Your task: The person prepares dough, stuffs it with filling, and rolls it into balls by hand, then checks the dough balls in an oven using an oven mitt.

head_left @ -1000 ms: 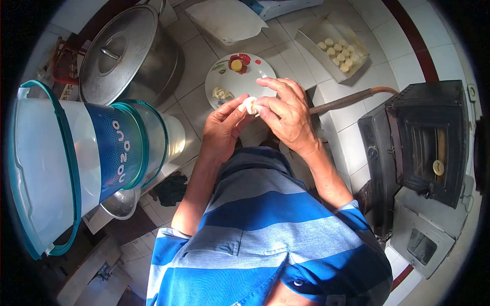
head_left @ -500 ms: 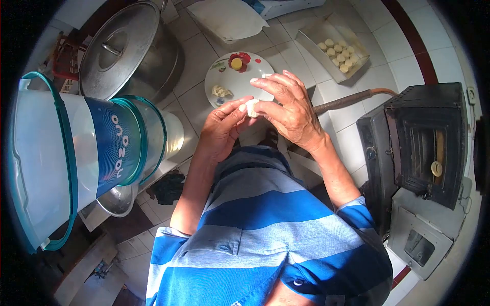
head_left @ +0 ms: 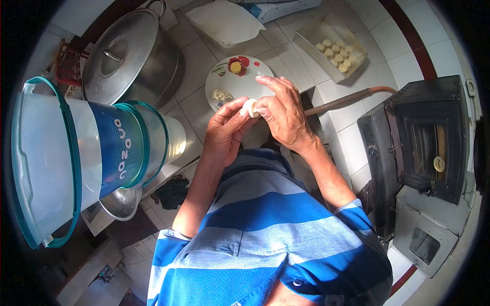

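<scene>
Between my two hands is a small piece of pale dough (head_left: pixel 250 107), pinched just over the near edge of a plate. My left hand (head_left: pixel 224 127) grips its left side with thumb and fingertips. On the other side, my right hand (head_left: pixel 286 115) presses the dough with thumb and index finger, its other fingers raised. Beyond them lies a white plate (head_left: pixel 250 79) with red flowers. A small round yellow piece (head_left: pixel 235 67) rests near its far rim, and a crumpled pale lump (head_left: pixel 221 95) sits at its left.
An open box (head_left: pixel 352 71) holds several small dough balls (head_left: pixel 337 53) at the back right. To the left stand a large lidded pot (head_left: pixel 127 56) and a clear bucket with teal handles (head_left: pixel 53 158). A dark oven (head_left: pixel 429 137) is at the right; white paper (head_left: pixel 227 23) lies at the back.
The dough between my fingers has turned slightly and now shows a rounder edge. My right hand has shifted a little left and down. The view has moved slightly.
</scene>
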`<action>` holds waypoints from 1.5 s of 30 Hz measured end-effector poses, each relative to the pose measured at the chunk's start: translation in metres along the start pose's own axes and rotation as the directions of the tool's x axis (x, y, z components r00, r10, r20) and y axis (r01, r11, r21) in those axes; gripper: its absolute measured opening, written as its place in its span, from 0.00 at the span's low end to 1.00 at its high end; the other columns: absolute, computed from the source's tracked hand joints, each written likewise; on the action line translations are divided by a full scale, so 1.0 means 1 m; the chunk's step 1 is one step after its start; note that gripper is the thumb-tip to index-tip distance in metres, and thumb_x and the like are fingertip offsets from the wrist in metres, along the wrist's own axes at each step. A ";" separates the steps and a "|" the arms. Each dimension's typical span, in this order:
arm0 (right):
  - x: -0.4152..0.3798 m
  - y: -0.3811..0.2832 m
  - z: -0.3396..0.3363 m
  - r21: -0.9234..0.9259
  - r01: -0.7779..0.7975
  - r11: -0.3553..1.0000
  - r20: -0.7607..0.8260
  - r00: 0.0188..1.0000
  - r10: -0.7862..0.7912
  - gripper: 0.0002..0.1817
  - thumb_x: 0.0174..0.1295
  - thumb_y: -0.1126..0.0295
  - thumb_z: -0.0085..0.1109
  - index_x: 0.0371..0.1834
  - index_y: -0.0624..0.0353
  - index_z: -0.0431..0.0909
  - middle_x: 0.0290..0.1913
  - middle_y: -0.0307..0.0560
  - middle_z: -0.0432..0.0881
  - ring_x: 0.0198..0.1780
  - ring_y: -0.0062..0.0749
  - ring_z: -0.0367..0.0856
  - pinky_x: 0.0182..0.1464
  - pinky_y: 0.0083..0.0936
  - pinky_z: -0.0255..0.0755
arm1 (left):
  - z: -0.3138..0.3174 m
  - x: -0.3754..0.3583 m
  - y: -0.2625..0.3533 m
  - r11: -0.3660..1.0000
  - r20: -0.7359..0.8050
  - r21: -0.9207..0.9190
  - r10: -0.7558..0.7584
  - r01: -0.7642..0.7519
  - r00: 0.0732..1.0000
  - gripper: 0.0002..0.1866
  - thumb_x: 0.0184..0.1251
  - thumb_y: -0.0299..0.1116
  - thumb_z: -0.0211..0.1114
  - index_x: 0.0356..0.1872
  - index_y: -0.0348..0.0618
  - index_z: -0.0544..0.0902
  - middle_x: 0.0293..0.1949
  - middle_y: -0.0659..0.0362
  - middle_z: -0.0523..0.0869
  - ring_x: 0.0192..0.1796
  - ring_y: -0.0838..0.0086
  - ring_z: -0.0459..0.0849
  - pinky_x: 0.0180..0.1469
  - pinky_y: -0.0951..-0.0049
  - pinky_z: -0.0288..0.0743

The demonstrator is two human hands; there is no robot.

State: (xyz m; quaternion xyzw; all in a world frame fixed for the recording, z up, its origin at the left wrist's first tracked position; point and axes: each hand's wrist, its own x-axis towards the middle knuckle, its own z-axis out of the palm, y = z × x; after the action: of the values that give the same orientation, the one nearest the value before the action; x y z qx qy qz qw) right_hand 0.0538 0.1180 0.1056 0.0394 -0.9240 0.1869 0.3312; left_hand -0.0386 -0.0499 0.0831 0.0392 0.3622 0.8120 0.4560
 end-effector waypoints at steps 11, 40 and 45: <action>-0.006 -0.010 0.005 0.080 -0.114 0.990 -0.090 0.989 0.121 0.08 0.72 0.64 0.62 0.45 0.57 0.81 0.68 0.56 0.76 0.68 0.53 0.75 0.71 0.49 0.67 | -0.003 0.000 0.000 0.998 0.012 -0.060 0.007 -0.006 1.000 0.11 0.77 0.24 0.64 0.56 0.36 0.78 0.59 0.51 0.84 0.57 0.69 0.87 0.61 0.64 0.88; 0.001 -0.015 0.017 -0.172 -0.090 0.981 -0.161 0.985 0.062 0.07 0.73 0.66 0.62 0.43 0.56 0.84 0.63 0.52 0.80 0.63 0.47 0.79 0.70 0.50 0.68 | 0.005 0.004 0.006 0.996 -0.018 -0.089 0.023 -0.025 1.000 0.20 0.79 0.25 0.62 0.68 0.33 0.74 0.61 0.52 0.84 0.61 0.71 0.85 0.66 0.68 0.82; 0.003 -0.013 0.016 0.294 -0.291 0.910 -0.054 0.946 0.320 0.07 0.71 0.66 0.64 0.42 0.57 0.83 0.62 0.52 0.81 0.63 0.50 0.79 0.71 0.51 0.66 | 0.003 0.005 0.008 0.997 0.040 -0.075 -0.006 0.009 0.999 0.21 0.79 0.25 0.62 0.68 0.32 0.75 0.60 0.52 0.84 0.61 0.72 0.84 0.66 0.70 0.82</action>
State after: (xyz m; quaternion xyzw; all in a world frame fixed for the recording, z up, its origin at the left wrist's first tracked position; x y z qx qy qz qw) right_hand 0.0446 0.1001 0.1003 -0.0682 -0.8647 0.3680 0.3350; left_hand -0.0456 -0.0470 0.0888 0.0367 0.3225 0.8225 0.4671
